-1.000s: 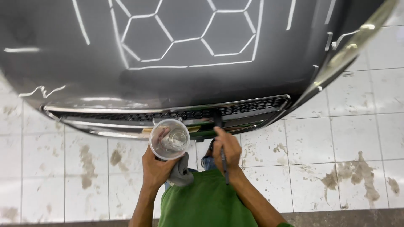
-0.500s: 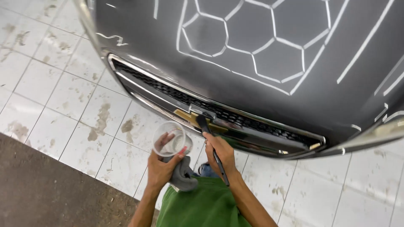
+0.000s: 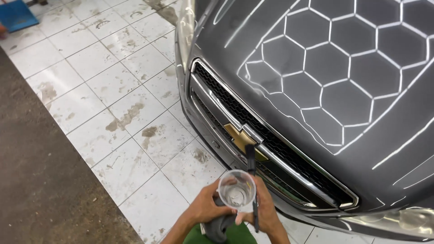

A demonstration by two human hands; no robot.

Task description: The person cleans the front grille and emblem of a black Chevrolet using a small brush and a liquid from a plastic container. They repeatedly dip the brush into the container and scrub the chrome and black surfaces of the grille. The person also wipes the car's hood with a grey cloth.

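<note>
While both hands meet low in the view, the left hand [image 3: 205, 208] has its fingers curled round a clear cup [image 3: 237, 190], thumb on the near side of its wall and the other fingers wrapped below its rim. Inside the cup only a thin film of clear liquid seems to lie at the bottom; how much, I cannot tell. Under the same hand, pressed against the palm and hanging below the fingers, is a dark grey cloth [image 3: 218, 226].

Just right of the cup, the right hand [image 3: 264, 211] is clamped on a thin black brush [image 3: 252, 180]. Its handle runs down between the fingers, past the knuckles, and its dark head rises above the fingertips, close beside the cup's rim and right in front of the grille [image 3: 271, 144].

Just beyond the brush tip sits a gold cross-shaped badge [image 3: 242, 138], set on the chrome bar that crosses the grille. Above and right of both hands spreads the grey hood [image 3: 361, 68], mirroring white hexagon lines. Left of the fingers lies a white tiled floor [image 3: 113, 90] with brown stains, and far off at the upper left corner a flat blue mat [image 3: 16, 16].
</note>
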